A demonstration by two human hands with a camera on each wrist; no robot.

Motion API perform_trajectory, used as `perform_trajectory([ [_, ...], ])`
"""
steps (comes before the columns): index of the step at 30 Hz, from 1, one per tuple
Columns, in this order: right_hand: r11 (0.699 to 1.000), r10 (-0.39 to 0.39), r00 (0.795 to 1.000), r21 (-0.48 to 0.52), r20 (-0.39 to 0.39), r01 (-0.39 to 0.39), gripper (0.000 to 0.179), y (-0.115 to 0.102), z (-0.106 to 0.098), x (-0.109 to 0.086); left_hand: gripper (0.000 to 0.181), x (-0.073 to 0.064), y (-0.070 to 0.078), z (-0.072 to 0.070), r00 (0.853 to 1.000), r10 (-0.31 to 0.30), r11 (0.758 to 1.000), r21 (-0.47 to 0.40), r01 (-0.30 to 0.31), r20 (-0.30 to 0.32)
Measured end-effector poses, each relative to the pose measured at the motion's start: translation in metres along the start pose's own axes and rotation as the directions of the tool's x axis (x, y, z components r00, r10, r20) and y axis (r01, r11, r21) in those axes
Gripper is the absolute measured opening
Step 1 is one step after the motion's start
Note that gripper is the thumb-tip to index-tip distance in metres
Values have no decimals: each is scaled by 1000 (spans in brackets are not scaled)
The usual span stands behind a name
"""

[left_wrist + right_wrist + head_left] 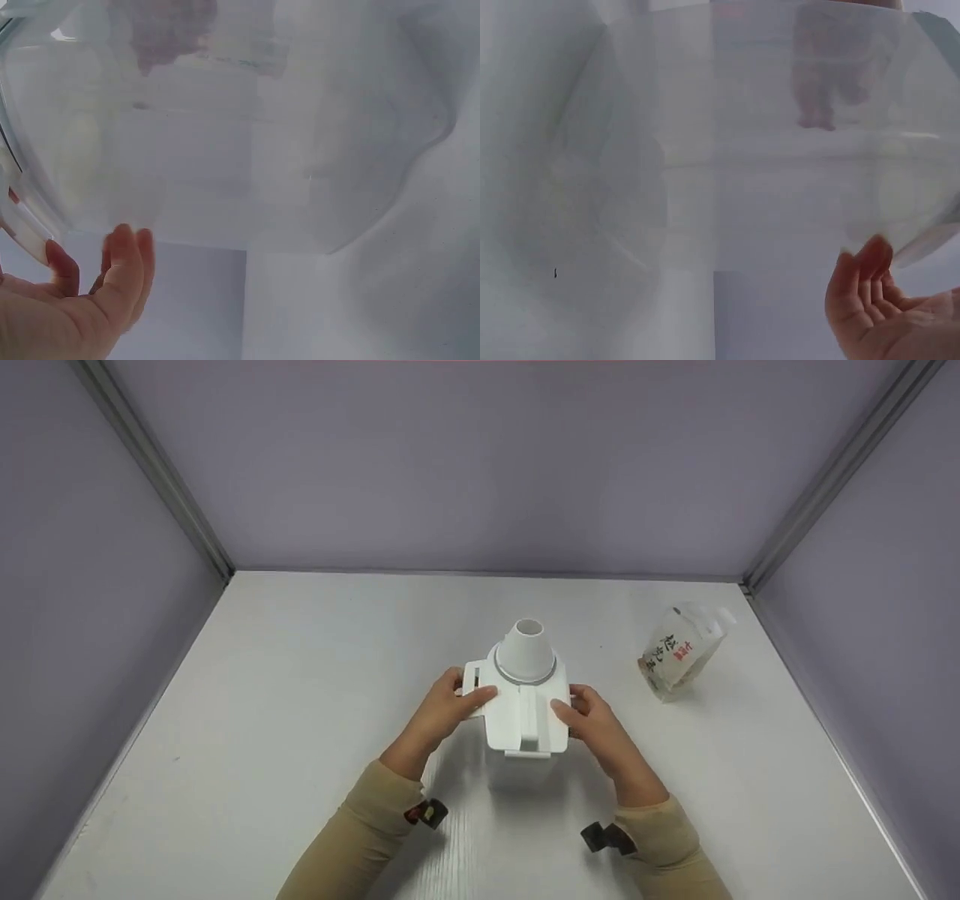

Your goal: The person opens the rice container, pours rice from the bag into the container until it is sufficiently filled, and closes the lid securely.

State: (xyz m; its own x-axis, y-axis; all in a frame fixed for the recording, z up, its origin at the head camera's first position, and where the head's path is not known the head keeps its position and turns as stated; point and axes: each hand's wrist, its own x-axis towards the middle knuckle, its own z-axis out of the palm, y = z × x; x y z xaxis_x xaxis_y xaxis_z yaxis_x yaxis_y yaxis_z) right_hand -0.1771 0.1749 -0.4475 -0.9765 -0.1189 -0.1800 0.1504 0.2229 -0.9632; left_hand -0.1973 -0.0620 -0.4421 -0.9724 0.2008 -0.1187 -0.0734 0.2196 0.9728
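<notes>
A translucent plastic storage container stands near the middle of the table under a white lid. A hollow white cone rises from the lid's far part. On the left side, my left hand grips the lid's edge, thumb over the top. My right hand holds the opposite edge, also with the thumb on top. Both wrist views show the cloudy container wall filling most of the picture, with curled fingers at its side. Fingers of the other hand show blurred through the wall.
A clear plastic bag with red and black printed characters stands at the right rear of the white table. Grey-lilac panels enclose the table at the back and both sides.
</notes>
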Motion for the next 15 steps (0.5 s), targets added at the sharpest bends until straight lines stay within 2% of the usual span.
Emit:
perform_trajectory([
  [4,991,25,993,126,116,-39,63,0,-7,4,59,-1,1,-1,1000,5,1000,-10,-5,1],
  [10,969,21,968,235,249,-81,59,4,-13,8,56,-2,0,0,1000,19,1000,-10,-19,10],
  [15,950,33,953,288,301,-124,61,6,-14,10,56,-2,1,0,1000,25,1000,11,-25,-2],
])
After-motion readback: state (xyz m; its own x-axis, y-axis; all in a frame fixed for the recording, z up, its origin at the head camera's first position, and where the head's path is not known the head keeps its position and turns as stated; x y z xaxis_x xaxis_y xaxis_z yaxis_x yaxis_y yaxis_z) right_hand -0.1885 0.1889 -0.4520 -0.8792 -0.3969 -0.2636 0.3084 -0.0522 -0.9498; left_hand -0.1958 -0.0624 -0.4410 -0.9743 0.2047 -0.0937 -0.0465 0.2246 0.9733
